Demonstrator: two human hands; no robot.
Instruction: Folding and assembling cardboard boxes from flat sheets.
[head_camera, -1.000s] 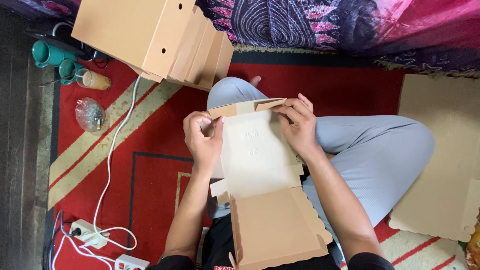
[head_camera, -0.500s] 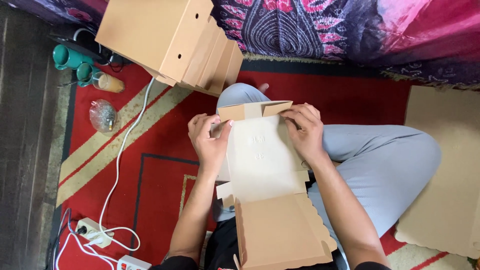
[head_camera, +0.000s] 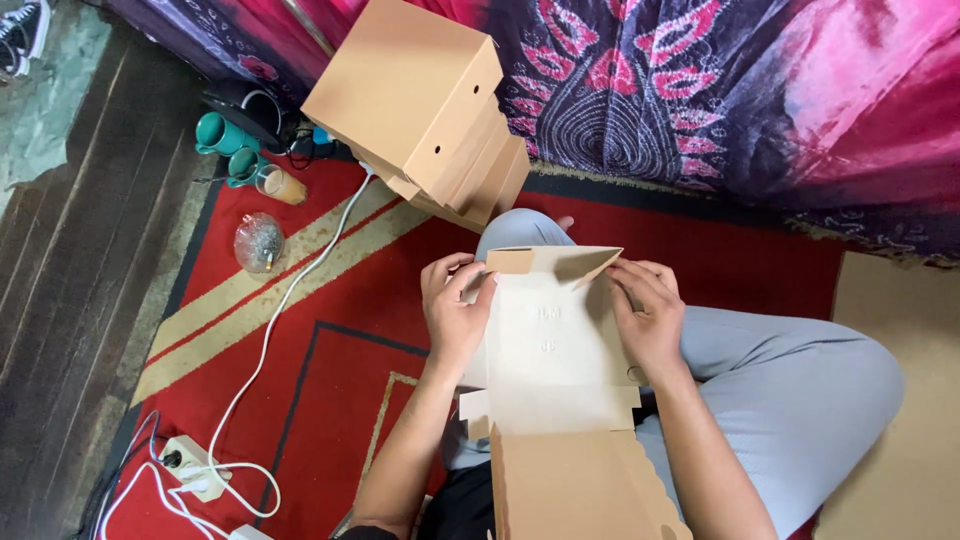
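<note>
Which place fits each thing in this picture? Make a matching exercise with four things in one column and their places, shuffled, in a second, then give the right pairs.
Things:
1. unfolded cardboard box
2. stack of folded boxes
3. teal mugs
4. white power strip

Places:
A. lower left, on the red rug
B. on the person's lap, between both hands
C. upper left, at the rug's edge
D. top centre, against the patterned cloth

Pairs: 1-B, 2-D, 3-C, 4-A

stacked boxes (head_camera: 420, 110), teal mugs (head_camera: 222, 140), power strip (head_camera: 187, 462)
</note>
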